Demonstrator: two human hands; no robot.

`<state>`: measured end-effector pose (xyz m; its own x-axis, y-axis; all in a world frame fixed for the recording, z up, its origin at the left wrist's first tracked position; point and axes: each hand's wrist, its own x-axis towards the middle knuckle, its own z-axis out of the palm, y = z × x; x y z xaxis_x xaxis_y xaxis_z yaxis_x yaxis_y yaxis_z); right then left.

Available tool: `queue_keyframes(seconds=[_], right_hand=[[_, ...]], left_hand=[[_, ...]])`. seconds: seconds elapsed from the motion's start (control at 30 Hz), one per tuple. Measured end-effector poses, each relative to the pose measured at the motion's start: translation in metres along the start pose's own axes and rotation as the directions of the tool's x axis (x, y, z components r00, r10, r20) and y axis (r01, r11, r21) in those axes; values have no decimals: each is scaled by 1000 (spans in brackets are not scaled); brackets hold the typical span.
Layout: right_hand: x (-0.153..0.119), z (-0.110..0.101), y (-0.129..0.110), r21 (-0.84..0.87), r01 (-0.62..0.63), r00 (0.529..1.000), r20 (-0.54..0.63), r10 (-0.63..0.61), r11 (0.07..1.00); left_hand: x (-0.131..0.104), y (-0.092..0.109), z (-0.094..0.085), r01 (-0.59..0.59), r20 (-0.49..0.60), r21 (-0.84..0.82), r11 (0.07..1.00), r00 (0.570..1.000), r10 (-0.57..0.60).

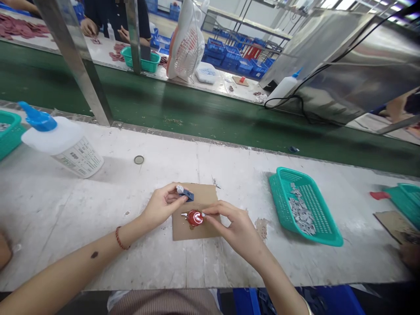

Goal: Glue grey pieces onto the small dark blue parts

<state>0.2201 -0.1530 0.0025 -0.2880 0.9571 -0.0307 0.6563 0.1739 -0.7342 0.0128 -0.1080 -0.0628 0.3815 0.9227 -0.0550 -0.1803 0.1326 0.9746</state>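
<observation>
Between the thumb and fingers of my left hand [160,205] is a small dark blue plastic piece [187,195] with a whitish bit at its upper end. My right hand [238,223] pinches a small pale piece [203,214], whose exact kind is too small to tell. Its fingertips are at the right edge of a glossy red blob [195,218], which has a shiny metallic part on its left. The blob lies on a square of brown cardboard [183,232] on the white worktable, below my left hand.
A green basket [324,234] of small grey pieces stands right. At left are a white bottle [70,144] with a blue cap and a bottle cap [139,159]. Beyond the table runs a green conveyor belt [197,113]; a co-worker's hands [90,28] are across it.
</observation>
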Motion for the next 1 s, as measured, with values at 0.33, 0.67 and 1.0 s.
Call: queue_keyframes(seconds=[0.33, 0.67, 1.0], right_hand=[[10, -5, 8, 82, -52, 990, -130, 62, 995], [41, 13, -9, 201, -20, 992, -116, 44, 979], [45, 17, -8, 204, -19, 996, -82, 37, 979]], left_hand=[[-1, 2, 1, 22, 19, 30, 999, 1000, -23], [0, 3, 1, 8, 17, 37, 999, 1000, -8], [0, 1, 0, -23, 33, 39, 999, 999, 22]])
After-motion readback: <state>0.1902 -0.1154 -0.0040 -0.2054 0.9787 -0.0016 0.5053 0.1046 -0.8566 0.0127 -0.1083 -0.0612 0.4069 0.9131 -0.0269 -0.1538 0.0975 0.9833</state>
